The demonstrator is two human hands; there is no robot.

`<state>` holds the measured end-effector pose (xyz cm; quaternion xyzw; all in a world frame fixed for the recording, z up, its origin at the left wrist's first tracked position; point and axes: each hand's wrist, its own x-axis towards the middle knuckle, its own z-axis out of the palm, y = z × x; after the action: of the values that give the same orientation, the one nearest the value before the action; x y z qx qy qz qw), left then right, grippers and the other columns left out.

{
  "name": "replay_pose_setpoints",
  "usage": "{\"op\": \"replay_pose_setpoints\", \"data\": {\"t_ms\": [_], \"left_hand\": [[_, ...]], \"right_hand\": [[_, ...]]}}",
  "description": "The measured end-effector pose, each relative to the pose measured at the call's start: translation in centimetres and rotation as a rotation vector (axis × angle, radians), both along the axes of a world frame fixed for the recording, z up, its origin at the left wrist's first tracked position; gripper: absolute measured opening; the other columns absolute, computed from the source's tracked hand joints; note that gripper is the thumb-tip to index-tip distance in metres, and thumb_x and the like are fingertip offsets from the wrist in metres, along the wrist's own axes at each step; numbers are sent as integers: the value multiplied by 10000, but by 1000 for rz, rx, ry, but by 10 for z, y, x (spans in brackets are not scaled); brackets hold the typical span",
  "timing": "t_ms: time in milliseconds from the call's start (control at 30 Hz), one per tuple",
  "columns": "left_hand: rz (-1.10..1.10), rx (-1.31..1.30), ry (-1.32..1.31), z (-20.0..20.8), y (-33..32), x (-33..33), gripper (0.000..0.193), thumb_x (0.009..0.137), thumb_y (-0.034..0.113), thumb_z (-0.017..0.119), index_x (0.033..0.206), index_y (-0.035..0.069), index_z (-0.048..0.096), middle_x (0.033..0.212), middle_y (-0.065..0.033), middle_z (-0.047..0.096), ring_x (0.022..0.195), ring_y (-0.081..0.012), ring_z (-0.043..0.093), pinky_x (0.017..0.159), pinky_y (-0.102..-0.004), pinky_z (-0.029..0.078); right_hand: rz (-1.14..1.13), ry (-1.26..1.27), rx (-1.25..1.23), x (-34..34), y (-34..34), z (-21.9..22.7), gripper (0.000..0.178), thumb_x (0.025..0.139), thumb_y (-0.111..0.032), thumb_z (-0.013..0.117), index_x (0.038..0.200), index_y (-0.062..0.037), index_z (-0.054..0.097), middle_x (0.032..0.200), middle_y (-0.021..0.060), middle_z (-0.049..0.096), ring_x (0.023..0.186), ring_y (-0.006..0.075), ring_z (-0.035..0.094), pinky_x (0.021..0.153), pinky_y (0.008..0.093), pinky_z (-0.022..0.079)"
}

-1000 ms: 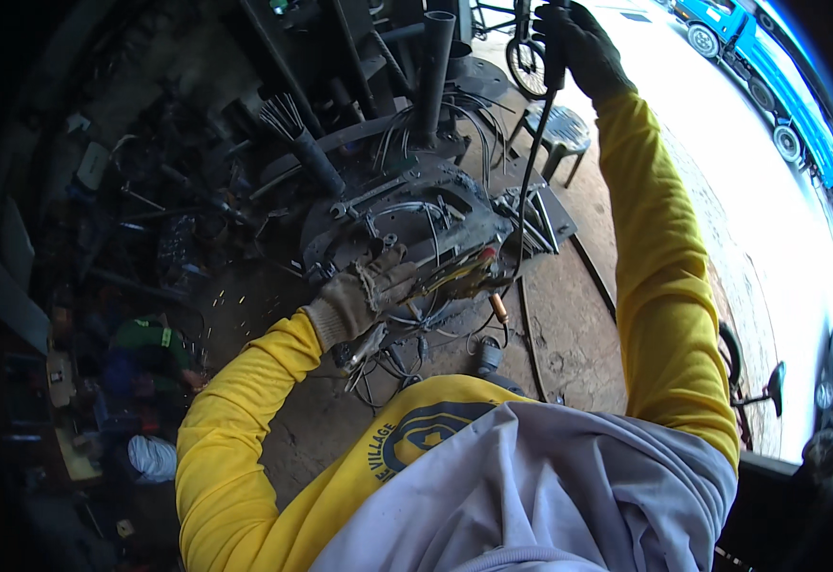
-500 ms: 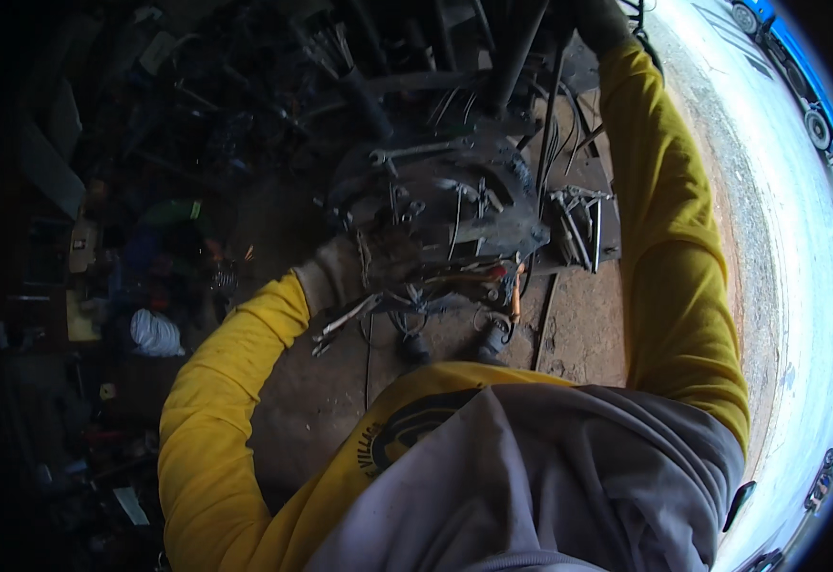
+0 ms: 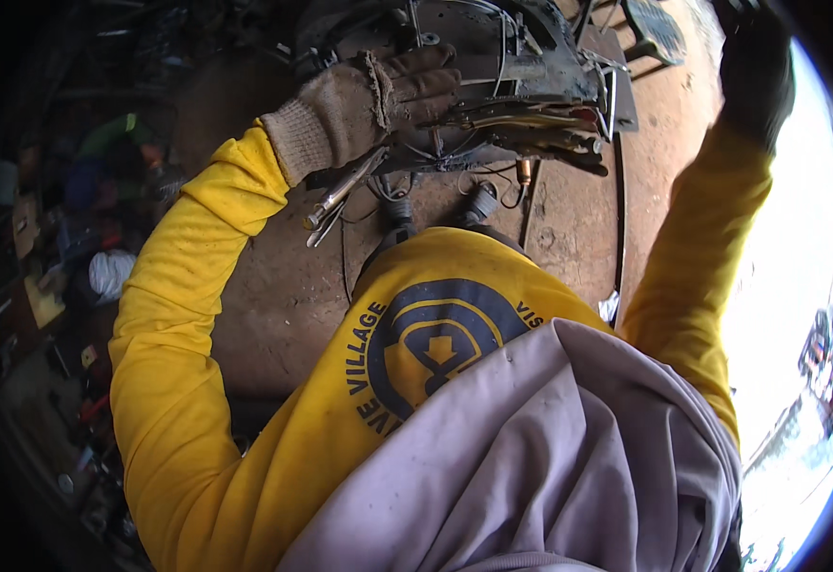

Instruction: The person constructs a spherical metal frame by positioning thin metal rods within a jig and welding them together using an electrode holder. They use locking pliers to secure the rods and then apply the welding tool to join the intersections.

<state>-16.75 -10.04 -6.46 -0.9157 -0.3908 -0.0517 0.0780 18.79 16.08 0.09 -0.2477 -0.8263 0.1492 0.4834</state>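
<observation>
My left hand (image 3: 373, 103), in a worn brown work glove, lies on the near left part of a dark, cluttered metal worktable (image 3: 555, 38). Its fingers are stretched out to the right, and no held thing shows in them. Beside its wrist, thin metal bars (image 3: 345, 198) stick out past the table edge. Just right of the fingertips runs a bundle of slim rods (image 3: 531, 119) along the near edge. Away to the right, my right hand (image 3: 758, 81), in a dark glove, is raised beyond the table. Motion and shadow hide its fingers.
A copper-coloured fitting (image 3: 523, 172) hangs below the near edge among cables. My shoes (image 3: 478, 203) stand on the brown floor (image 3: 283, 296) under it. Dark clutter and a white bundle (image 3: 111, 274) lie at left. A grey ridged plate (image 3: 655, 30) is at far right.
The view has tipped nearer to my body, so the table sits higher in the picture. My right hand has moved rightward from the far side of the table; my left remains on the table.
</observation>
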Motion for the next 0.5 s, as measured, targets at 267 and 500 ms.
{"op": "replay_pose_setpoints", "data": {"t_ms": [267,500], "left_hand": [[-103,-20,-269,21,15,10,478,924,318,689,1341,107,588,1294,-130,649,1143,-279,666,976,-367,548],[38,-404,-227,47,50,89,498,953,243,603,1392,65,451,1321,-212,592,1087,-368,642,940,-462,531]], "right_hand": [[-15,-728,-726,-49,-189,19,441,1032,-343,582,1325,-13,602,1147,147,703,993,234,694,845,327,561],[-83,-656,-596,-45,-197,-12,331,1001,-210,626,1267,-13,621,1096,140,714,961,229,716,835,328,584]]}}
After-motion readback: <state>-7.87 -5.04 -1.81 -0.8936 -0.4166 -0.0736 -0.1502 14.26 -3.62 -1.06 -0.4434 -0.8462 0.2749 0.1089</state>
